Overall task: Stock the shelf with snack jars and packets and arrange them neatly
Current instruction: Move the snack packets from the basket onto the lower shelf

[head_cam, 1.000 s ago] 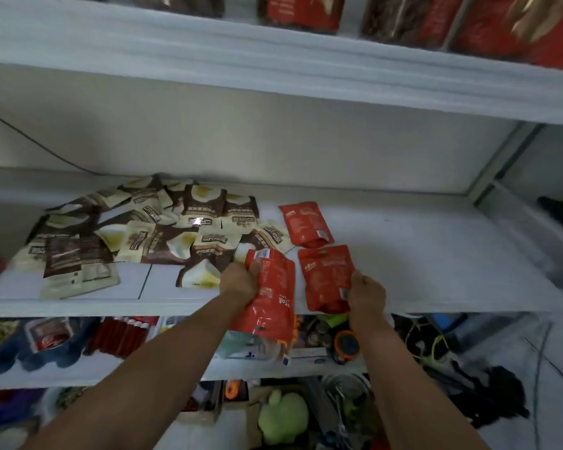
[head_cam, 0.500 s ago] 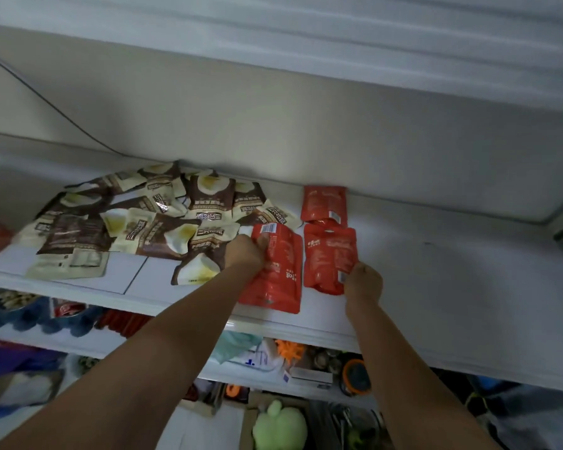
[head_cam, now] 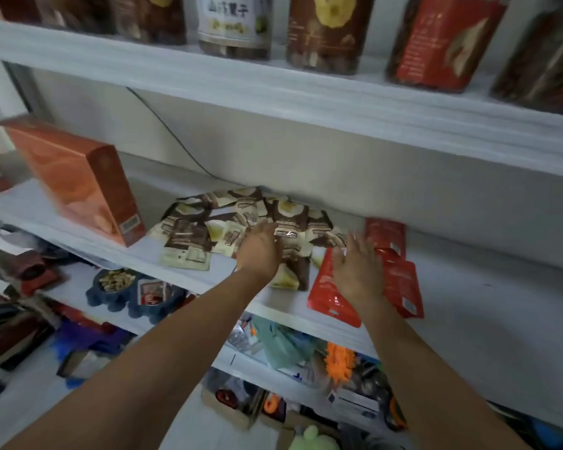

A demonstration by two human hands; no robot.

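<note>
Several brown-and-cream snack packets (head_cam: pixel 228 222) lie in a loose heap on the white middle shelf (head_cam: pixel 468 306). To their right lie three red packets: one near the shelf's front edge (head_cam: pixel 329 297), one beside it (head_cam: pixel 403 287) and one further back (head_cam: pixel 385 233). My left hand (head_cam: pixel 259 251) reaches over the heap with straight fingers and holds nothing. My right hand (head_cam: pixel 359 267) is spread flat over the red packets, fingers straight. Snack jars (head_cam: pixel 325 30) stand in a row on the shelf above.
An orange carton (head_cam: pixel 78 183) stands on the middle shelf to the left of the heap. The lower shelf holds a blue bowl (head_cam: pixel 114 287) of snacks and mixed clutter. The right part of the middle shelf is bare white board.
My left hand has let go of the red packet, which now lies on the shelf, and moved over the brown heap. My right hand has opened flat. The view has swung left and up.
</note>
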